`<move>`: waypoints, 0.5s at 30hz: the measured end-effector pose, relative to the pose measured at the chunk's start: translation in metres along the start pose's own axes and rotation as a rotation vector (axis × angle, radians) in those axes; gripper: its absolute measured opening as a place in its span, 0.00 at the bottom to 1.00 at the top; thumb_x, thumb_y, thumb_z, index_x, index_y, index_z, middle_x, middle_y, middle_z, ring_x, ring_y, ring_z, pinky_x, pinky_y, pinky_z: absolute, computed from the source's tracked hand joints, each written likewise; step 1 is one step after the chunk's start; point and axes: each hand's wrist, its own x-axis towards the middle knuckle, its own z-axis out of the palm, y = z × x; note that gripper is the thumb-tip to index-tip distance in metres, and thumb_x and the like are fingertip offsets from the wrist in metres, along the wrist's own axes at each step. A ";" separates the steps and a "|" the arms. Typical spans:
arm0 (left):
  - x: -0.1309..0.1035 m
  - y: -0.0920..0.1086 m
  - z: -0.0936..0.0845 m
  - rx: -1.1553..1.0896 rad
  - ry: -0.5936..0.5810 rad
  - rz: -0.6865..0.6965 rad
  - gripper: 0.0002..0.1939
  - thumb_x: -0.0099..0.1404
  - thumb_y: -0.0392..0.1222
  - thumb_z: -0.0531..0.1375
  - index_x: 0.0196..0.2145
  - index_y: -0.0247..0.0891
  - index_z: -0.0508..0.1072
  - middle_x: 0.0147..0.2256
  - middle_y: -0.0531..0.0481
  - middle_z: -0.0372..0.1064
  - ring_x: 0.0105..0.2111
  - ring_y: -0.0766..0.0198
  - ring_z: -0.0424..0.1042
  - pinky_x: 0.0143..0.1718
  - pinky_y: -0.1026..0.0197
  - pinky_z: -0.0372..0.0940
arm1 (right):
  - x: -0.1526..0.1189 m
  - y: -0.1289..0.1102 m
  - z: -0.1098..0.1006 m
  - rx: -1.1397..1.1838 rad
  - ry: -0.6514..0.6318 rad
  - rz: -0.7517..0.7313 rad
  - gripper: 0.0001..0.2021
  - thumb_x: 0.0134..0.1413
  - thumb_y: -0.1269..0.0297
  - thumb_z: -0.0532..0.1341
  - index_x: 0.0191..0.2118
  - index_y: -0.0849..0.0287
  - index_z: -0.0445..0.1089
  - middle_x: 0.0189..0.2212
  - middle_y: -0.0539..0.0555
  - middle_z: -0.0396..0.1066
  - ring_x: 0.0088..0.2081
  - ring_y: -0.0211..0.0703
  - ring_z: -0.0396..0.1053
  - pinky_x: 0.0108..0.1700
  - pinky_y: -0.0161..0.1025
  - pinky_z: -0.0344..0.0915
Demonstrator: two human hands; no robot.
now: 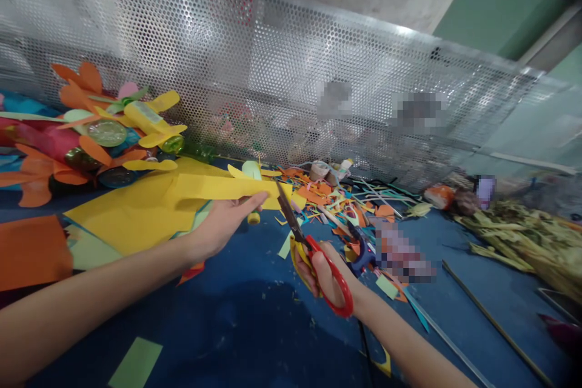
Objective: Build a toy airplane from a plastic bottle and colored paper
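Observation:
My left hand (222, 221) pinches a long yellow paper strip (213, 187) between thumb and fingers. In my right hand (325, 270) is a pair of scissors (334, 288) with red handles, its dark blades up against the strip's right end. A yellow scrap hangs by the fingers of that hand. Whether the blades are parted is hard to make out. Just behind the strip stands a pale green roll with yellow petal shapes (251, 170). Larger yellow sheets (131, 218) lie under and left of my left hand.
Paper flowers (82, 88) on bottles crowd the left. Colourful paper scraps (318, 194) spread across the middle, with tape rolls (319, 170) behind and a blue glue gun (362, 251) at the right. A perforated metal panel (291, 73) closes off the back. Dried husks (522, 236) and a thin stick (491, 315) lie right.

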 end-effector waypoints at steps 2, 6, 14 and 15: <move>0.002 -0.004 -0.001 -0.022 -0.003 -0.034 0.12 0.54 0.51 0.62 0.30 0.39 0.74 0.34 0.49 0.72 0.37 0.62 0.69 0.43 0.61 0.61 | 0.001 -0.001 -0.002 -0.050 -0.001 -0.014 0.27 0.54 0.37 0.40 0.21 0.57 0.53 0.13 0.45 0.53 0.13 0.31 0.53 0.16 0.31 0.54; 0.001 -0.002 -0.002 -0.008 0.018 -0.115 0.17 0.52 0.53 0.63 0.33 0.37 0.75 0.39 0.46 0.73 0.40 0.58 0.70 0.46 0.57 0.61 | 0.003 -0.011 -0.004 -0.220 -0.041 -0.082 0.30 0.56 0.39 0.37 0.21 0.59 0.57 0.18 0.52 0.64 0.21 0.37 0.63 0.25 0.34 0.60; -0.007 0.012 -0.001 0.244 -0.002 -0.212 0.20 0.52 0.57 0.61 0.38 0.44 0.76 0.42 0.50 0.73 0.44 0.53 0.70 0.49 0.54 0.60 | 0.001 -0.031 -0.002 -0.404 -0.013 -0.113 0.33 0.53 0.36 0.34 0.24 0.60 0.59 0.22 0.53 0.62 0.24 0.37 0.59 0.27 0.35 0.58; -0.007 0.010 -0.001 0.239 -0.017 -0.205 0.20 0.52 0.57 0.61 0.38 0.44 0.76 0.43 0.50 0.73 0.44 0.54 0.70 0.49 0.55 0.60 | 0.001 -0.031 -0.002 -0.406 -0.007 -0.115 0.32 0.53 0.36 0.34 0.24 0.60 0.59 0.22 0.53 0.62 0.24 0.37 0.59 0.28 0.35 0.58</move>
